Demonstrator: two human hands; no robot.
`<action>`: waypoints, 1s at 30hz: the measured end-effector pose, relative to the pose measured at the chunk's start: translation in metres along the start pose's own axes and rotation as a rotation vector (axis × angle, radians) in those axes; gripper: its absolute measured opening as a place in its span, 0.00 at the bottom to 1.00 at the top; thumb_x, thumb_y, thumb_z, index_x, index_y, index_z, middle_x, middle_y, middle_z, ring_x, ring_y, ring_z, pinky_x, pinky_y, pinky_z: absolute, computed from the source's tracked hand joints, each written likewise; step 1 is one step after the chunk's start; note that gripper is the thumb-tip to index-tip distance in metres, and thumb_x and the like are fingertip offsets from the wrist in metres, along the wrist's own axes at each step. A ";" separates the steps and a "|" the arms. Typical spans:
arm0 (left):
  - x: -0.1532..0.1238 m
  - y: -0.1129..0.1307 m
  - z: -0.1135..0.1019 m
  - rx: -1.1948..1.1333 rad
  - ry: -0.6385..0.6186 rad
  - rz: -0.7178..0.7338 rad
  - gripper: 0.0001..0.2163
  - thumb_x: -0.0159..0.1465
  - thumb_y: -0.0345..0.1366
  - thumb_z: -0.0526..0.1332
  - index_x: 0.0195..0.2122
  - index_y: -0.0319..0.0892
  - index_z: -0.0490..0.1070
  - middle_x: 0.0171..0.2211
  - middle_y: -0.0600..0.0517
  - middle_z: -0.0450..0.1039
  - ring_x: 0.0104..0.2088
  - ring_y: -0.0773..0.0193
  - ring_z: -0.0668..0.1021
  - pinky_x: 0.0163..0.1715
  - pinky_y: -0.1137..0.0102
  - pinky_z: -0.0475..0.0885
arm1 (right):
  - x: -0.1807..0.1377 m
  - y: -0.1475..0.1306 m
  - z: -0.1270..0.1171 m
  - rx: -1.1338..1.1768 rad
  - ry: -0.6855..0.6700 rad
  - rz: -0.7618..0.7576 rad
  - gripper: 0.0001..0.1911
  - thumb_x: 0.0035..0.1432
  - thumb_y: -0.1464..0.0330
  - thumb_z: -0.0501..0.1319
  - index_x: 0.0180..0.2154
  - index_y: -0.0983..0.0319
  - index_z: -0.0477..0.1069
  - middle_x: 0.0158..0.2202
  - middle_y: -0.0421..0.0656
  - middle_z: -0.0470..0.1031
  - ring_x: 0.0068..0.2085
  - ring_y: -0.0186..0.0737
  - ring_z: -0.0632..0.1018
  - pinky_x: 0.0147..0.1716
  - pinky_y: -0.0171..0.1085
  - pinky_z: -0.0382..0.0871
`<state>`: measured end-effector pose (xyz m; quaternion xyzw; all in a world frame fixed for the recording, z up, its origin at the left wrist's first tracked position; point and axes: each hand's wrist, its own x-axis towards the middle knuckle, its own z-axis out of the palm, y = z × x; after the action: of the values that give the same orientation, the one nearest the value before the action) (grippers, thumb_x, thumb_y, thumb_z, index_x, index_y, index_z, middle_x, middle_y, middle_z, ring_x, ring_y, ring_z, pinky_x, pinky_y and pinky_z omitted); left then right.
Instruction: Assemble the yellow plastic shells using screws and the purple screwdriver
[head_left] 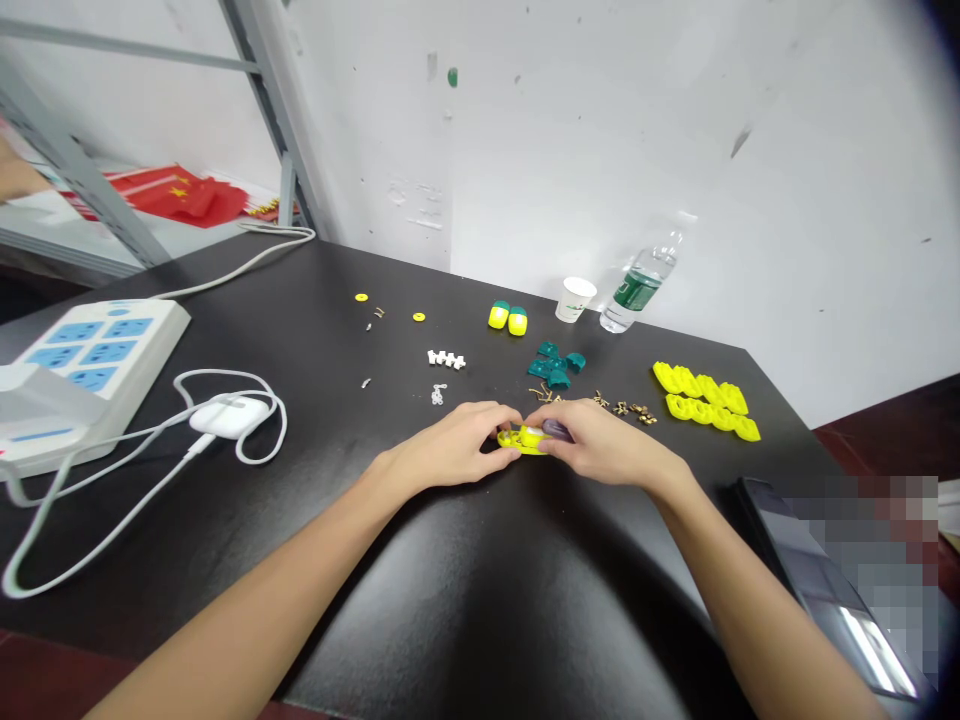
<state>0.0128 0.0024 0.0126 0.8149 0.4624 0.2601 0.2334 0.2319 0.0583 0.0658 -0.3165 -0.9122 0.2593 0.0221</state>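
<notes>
My left hand is closed at the near middle of the black table, its thumb and fingers pinching the left end of a small yellow plastic shell. Across from it, my right hand is closed around a dark grey-purple rounded piece, perhaps a tool's handle; its fingertips also touch the shell's right end. Small brass-coloured parts lie just beyond my fingers. Behind them sits a cluster of dark green plastic caps. Two yellow-and-green capsule-like pieces stand farther back.
Yellow shells line the right side near a tablet-like device. A paper cup and water bottle stand by the wall. White parts, clear pieces and a power strip with cables are left.
</notes>
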 end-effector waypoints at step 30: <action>0.002 0.005 0.000 -0.062 -0.039 -0.003 0.14 0.66 0.36 0.58 0.53 0.44 0.69 0.47 0.48 0.72 0.47 0.57 0.74 0.49 0.61 0.69 | 0.004 -0.008 0.010 -0.091 0.067 0.095 0.11 0.53 0.63 0.68 0.33 0.59 0.67 0.29 0.38 0.70 0.30 0.35 0.68 0.29 0.33 0.55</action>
<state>0.0167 0.0022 0.0164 0.8114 0.4509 0.2580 0.2678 0.2217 0.0508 0.0604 -0.3684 -0.9058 0.2078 0.0260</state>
